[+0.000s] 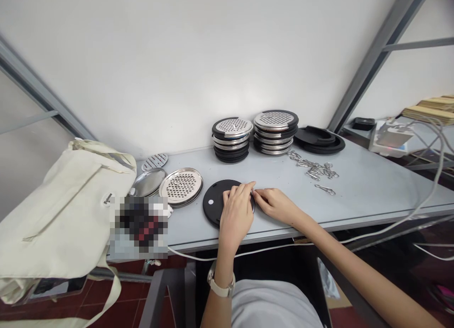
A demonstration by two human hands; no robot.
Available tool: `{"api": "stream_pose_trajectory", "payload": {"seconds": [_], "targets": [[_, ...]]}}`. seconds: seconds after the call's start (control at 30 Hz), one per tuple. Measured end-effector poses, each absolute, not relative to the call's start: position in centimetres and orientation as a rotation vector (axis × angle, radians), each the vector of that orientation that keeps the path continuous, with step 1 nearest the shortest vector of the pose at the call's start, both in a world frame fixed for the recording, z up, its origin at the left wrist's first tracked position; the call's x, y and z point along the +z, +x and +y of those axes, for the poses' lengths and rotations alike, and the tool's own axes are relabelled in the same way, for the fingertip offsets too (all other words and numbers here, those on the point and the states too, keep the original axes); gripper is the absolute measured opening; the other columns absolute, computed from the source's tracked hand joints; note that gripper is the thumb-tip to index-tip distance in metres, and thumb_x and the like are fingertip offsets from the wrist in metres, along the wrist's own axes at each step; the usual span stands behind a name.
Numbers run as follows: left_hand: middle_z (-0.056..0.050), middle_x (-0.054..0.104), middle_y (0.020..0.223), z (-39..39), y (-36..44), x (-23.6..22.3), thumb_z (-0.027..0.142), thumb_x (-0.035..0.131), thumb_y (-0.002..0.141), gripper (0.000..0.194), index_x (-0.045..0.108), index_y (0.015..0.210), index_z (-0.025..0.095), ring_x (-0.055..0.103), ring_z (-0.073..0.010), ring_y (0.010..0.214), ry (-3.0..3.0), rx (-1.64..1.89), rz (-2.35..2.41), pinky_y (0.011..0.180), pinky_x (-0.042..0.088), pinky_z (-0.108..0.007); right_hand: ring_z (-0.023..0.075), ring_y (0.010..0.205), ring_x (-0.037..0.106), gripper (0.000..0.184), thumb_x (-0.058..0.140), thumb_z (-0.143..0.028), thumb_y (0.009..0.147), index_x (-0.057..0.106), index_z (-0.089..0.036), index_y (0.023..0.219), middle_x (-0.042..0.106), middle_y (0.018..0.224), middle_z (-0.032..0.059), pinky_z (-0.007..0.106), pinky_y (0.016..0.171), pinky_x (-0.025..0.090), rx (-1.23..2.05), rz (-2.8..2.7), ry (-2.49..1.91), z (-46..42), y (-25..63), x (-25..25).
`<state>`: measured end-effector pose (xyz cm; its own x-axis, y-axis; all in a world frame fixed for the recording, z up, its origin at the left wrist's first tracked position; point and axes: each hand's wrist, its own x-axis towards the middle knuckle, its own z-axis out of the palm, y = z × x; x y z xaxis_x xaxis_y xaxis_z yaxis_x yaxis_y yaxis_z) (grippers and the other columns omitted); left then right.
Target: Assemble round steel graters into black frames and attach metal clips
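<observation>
A black round lid [214, 203] lies flat on the grey table [372, 186] in front of me. My left hand [237, 212] rests on the lid's right part, fingers bent down onto it. My right hand [275, 204] touches the lid's right edge with fingertips pinched together; what they pinch is too small to make out. A perforated steel grater disc [180, 186] lies left of the lid, beside a plain steel disc [149, 181] and a smaller grater piece [155, 161].
Two stacks of steel-and-black lids [232, 138] [275, 130] stand at the wall, with black rings [319, 139] to their right. Several small metal clips [314, 167] lie scattered nearby. A cream bag [60, 209] covers the table's left end. White cables [422, 200] hang off the right edge.
</observation>
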<state>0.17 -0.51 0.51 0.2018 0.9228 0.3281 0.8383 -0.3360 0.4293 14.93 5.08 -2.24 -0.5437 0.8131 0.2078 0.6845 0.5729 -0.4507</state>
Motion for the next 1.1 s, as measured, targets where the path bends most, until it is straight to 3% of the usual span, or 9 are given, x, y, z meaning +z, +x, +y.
{"api": "stream_pose_trajectory", "payload": {"seconds": [0.6,1.1], "targets": [[0.001,0.059,0.122,-0.43,0.05,0.24,0.01,0.034,0.093,0.039,0.044,0.128,0.026,0.049,-0.0176,0.108,2.317,0.822,1.688,0.096,0.035,-0.035,0.0115,0.048,0.039,0.041,0.031,-0.032,0.095,0.041,-0.02,0.058,0.052,0.052,0.0002,0.025,0.054,0.027,0.534,-2.349,-1.237,5.13,14.89,-2.4],[-0.001,0.059,0.122,-0.45,0.05,0.43,0.011,0.032,0.093,0.04,0.044,0.128,0.026,0.048,-0.0192,0.108,2.325,0.784,1.694,0.095,0.035,-0.036,0.0101,0.047,0.039,0.034,0.037,-0.03,0.091,0.043,-0.019,0.059,0.051,0.052,-0.0006,0.024,0.053,0.025,0.497,-2.389,-1.229,5.11,14.95,-2.48]]}}
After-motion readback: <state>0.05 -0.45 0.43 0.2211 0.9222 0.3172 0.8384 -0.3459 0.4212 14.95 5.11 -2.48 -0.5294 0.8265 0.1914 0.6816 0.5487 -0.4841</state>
